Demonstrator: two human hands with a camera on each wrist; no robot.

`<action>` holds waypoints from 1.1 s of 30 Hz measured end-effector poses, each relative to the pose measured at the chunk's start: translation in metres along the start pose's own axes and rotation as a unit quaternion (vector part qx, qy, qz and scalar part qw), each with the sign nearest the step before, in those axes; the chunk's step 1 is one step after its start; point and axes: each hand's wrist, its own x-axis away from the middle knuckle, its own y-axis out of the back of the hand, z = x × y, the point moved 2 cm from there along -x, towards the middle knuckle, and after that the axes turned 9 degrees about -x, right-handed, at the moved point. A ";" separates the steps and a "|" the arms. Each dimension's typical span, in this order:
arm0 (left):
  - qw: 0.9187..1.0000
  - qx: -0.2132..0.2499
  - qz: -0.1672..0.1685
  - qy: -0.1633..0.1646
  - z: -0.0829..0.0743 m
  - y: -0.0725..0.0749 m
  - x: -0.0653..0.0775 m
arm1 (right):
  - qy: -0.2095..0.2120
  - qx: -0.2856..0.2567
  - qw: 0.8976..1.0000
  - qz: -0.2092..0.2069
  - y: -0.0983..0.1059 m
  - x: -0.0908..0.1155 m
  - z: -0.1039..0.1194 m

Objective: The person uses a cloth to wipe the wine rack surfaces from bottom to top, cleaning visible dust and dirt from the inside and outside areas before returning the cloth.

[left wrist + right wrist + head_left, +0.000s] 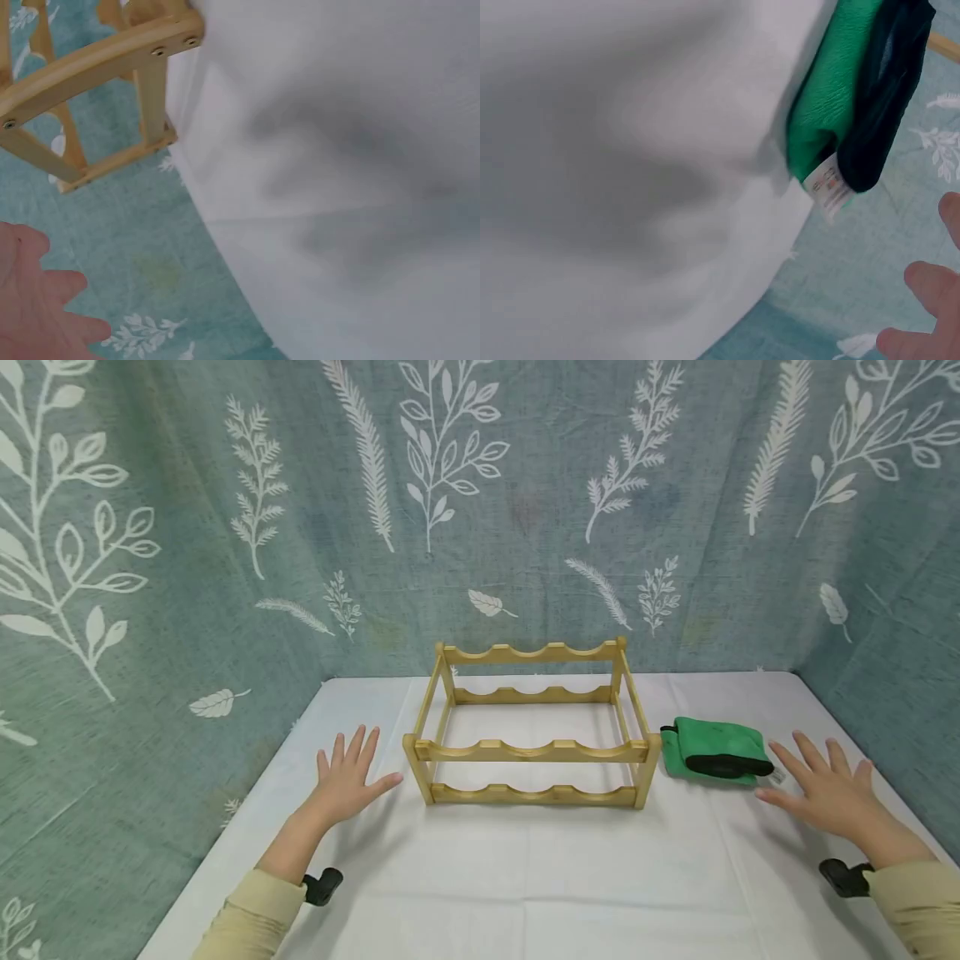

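- Two empty hands are held over a white table, with a wooden rack and a green bundle set between them.
- The left hand is spread, fingers extended and thumb pointed in toward the rack; nothing is gripped.
- The right hand is likewise splayed, with nothing held; its fingers are angled toward the far left, where the bundle is found.
- The rack is stood near the back edge of the table, its long axis run from side to side. Its left end is faced by the left thumb, near but apart, as is borne out by the left wrist view.
- The bundle is laid between the rack's right end and the right hand, its length set roughly in line with the rack's. Whether rack and bundle are touching cannot be told.
- A white tag is seen at the bundle's right end, on the side nearest the right fingertips; a gap is shown there by the right wrist view.
- By position, the bundle is judged to be best reached by the right hand, from its tagged end; from the left hand it is separated by the whole length of the rack.
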 end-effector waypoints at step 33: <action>0.998 0.037 0.000 -0.051 -0.056 0.047 -0.069 | 0.024 -0.060 0.997 0.051 -0.032 -0.083 0.014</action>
